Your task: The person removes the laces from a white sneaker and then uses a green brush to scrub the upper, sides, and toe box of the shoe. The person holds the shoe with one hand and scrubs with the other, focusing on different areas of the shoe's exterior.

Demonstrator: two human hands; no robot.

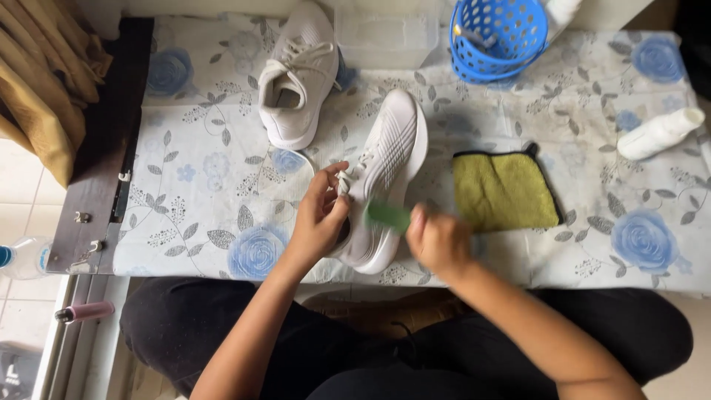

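The left hand (320, 215) reaches in from 7 o'clock, forearm angled up toward the table, wrist bent slightly inward. Its fingers are curled round the heel end of a white shoe (385, 174), thumb and forefinger pinching up near the collar. The shoe lies tipped on its side, sole facing right, heel at 6 o'clock near the table edge, toe pointing to 12.

The right hand (437, 238) comes from 5 o'clock, forearm running diagonally across the lap. Its fingers are closed in a loose fist on a green brush (388, 215), which is blurred; its free end touches the shoe's sole side.

Just beside the right hand, at 2 o'clock from it, a yellow-green cloth (505, 191) lies flat on the floral table cover (215, 192). A second white shoe (298, 74) stands upright at 11 o'clock from the held one, near it but apart. A blue basket (498, 37) sits at the far edge, at 1 o'clock. A white bottle (661, 132) lies on its side at 3 o'clock, well apart from the hands.
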